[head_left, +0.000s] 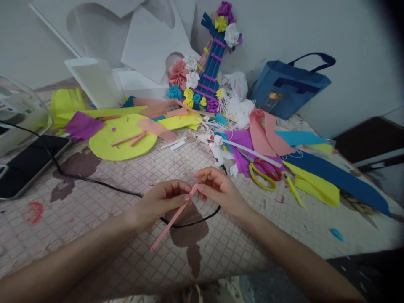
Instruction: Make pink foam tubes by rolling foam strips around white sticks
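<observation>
A narrow pink paper strip (168, 227) slants down to the left from between my hands. My left hand (167, 197) pinches it near its upper part, thumb on top. At the strip's upper end, the thumb and fingers of my right hand (217, 187) are closed on it. Just beyond my hands stands a white glue gun (216, 151) with a small red light. Its black cord (192, 225) loops on the table beneath the strip. To the right of the glue gun lie yellow-handled scissors (260, 179) and a red-handled pair (269, 168).
A yellow round sheet (123, 143) with rolled pink strips lies left. Behind stand a flower-decorated blue guitar shape (208, 71) and a blue bag (284, 90). A phone (34, 164) rests at the left edge. Blue paper (341, 176) and a yellow glue-like pen (295, 191) lie right.
</observation>
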Motion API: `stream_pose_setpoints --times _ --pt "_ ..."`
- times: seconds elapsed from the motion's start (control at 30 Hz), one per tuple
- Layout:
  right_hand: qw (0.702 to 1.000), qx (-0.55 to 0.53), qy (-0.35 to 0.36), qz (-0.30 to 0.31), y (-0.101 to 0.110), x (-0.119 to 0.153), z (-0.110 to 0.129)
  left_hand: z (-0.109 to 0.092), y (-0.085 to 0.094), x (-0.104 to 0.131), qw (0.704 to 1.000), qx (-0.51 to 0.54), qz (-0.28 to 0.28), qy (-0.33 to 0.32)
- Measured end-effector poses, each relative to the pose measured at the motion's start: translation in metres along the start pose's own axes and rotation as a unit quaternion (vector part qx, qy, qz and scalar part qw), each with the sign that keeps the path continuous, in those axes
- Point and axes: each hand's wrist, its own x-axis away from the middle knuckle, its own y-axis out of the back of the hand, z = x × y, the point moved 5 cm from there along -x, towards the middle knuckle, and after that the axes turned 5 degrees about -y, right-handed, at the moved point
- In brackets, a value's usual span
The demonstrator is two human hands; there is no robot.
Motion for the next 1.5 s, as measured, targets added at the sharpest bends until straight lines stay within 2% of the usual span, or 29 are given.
stream_pose_setpoints --times 0.23,0.53,0.8,0.9,1.0,1.07,1.17,1.27,1.33,1.4,1.5 --pt "0.999 0.008 0.02 -0.029 0.008 -0.001 0.004 -0.002 0.003 0.0 1.0 -0.004 -0.015 -0.009" --pt "0.999 -0.009 -0.034 0.012 -0.001 -0.001 -0.001 -0.007 0.002 0.0 0.999 -0.013 -0.025 -0.037" --pt "0.999 0.0 -0.018 -0.03 0.006 -0.003 0.0 -0.01 0.001 0.0 0.996 -0.059 -0.017 -0.068" --pt "0.998 0.039 -0.01 -0.037 0.01 -0.003 0.001 -0.012 0.002 0.001 0.995 -0.065 -0.022 -0.07" --pt "0.987 0.143 -0.007 -0.07 0.026 0.0 0.004 -0.013 0.004 0.001 0.996 -0.049 -0.043 -0.054" --pt "0.961 0.248 0.013 -0.117 0.045 0.006 0.009 -0.013 0.007 0.002 0.997 -0.031 -0.059 -0.04" --pt "0.885 0.419 0.045 -0.198 0.08 0.02 0.015 -0.012 0.01 0.001 0.997 -0.008 -0.071 -0.025" --pt "0.809 0.525 0.027 -0.263 0.119 0.034 0.017 -0.011 0.012 0.0 0.997 0.004 -0.078 -0.015" --pt "0.761 0.577 -0.011 -0.297 0.146 0.04 0.017 -0.01 0.012 -0.001 0.997 0.0 -0.078 -0.013" --pt "0.725 0.614 -0.034 -0.312 0.171 0.043 0.018 -0.01 0.012 -0.002 0.997 -0.006 -0.075 -0.012" --pt "0.695 0.656 -0.014 -0.293 0.197 0.042 0.021 -0.007 0.013 -0.003 0.998 -0.008 -0.067 -0.004"
